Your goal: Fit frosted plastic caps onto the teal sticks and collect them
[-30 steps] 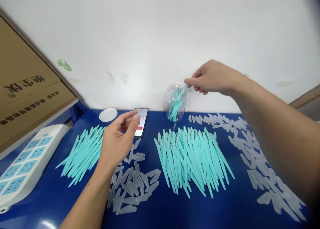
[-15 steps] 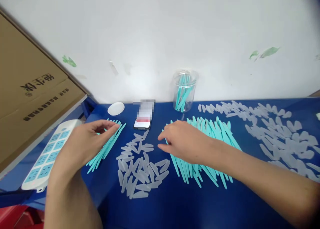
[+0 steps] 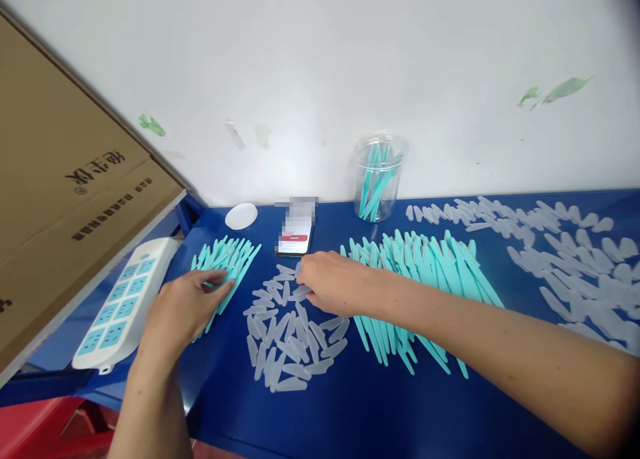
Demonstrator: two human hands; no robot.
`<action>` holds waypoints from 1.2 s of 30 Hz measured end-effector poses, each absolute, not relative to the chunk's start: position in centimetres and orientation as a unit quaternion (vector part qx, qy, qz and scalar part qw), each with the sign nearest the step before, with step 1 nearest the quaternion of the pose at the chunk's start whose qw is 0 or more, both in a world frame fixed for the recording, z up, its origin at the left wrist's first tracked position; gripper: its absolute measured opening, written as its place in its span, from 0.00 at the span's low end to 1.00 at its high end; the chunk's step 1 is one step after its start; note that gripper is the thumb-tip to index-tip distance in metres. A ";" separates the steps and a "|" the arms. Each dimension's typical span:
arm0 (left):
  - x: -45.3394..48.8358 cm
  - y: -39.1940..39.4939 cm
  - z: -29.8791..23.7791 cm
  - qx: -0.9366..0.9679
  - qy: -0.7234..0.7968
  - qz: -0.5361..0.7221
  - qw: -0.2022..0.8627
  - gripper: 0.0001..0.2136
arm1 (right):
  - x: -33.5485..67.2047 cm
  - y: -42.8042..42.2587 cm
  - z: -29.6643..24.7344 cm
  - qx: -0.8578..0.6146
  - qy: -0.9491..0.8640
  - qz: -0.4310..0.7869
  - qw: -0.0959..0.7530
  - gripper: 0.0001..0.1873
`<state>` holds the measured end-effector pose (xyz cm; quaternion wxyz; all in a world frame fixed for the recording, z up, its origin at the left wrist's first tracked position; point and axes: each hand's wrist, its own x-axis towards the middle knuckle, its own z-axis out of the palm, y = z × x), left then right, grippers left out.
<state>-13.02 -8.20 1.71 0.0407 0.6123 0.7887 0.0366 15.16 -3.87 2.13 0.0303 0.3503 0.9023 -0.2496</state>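
The heap of clear caps (image 3: 290,342) lies near the middle of the blue table (image 3: 350,412). The right hand (image 3: 330,285) is down on its far edge, fingertips (image 3: 304,289) drawn close together on a cap; I cannot tell whether one is actually pinched. Just left of the heap, with a thin strip of bare table between, is the small teal pile (image 3: 231,255) of sticks. The left hand (image 3: 185,309) lies over its near end, fingers narrow against the sticks; whether it holds any cannot be told. Right of the caps, almost touching them, the large teal pile (image 3: 430,272) fans toward the front, under the right forearm. Behind the heap are a phone (image 3: 295,239), a white lid (image 3: 241,215) and, against the wall, a clear jar (image 3: 380,179) with sticks standing in it. More scattered caps (image 3: 575,265) cover the right side. A power strip (image 3: 125,299) overhangs the table's left edge beside a cardboard box (image 3: 65,179). Bare blue runs along the front edge.
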 end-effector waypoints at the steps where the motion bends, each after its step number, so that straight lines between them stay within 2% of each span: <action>1: -13.1 -8.2 1.5 0.611 0.790 0.038 0.039 0.21 | 15.1 -3.8 2.1 0.352 0.901 -0.252 0.030 0.07; 12: -13.3 -8.7 1.2 0.621 0.780 0.055 0.052 0.15 | 15.4 -3.0 2.1 0.372 0.871 -0.321 0.017 0.05; 17: -11.7 -9.0 2.7 0.614 0.779 0.121 0.038 0.16 | 15.7 -3.1 2.3 0.378 0.861 -0.340 0.025 0.06; 22: -7.6 -7.2 5.2 0.667 0.700 0.220 0.133 0.17 | 15.6 -3.1 2.2 0.386 0.859 -0.334 0.041 0.04; 25: -5.0 -4.8 6.3 0.695 0.637 0.274 0.190 0.17 | 15.4 -3.2 2.1 0.398 0.862 -0.311 0.049 0.16; 27: -3.8 -3.4 6.4 0.697 0.610 0.312 0.214 0.17 | 15.3 -3.3 2.2 0.409 0.864 -0.289 0.049 0.20; 34: -3.3 -2.3 4.0 0.661 0.572 0.421 0.241 0.15 | 15.2 -3.4 1.9 0.416 0.879 -0.231 -0.006 0.15; 36: -3.7 -2.4 3.4 0.653 0.573 0.430 0.244 0.14 | 15.1 -3.4 1.9 0.406 0.885 -0.226 -0.002 0.10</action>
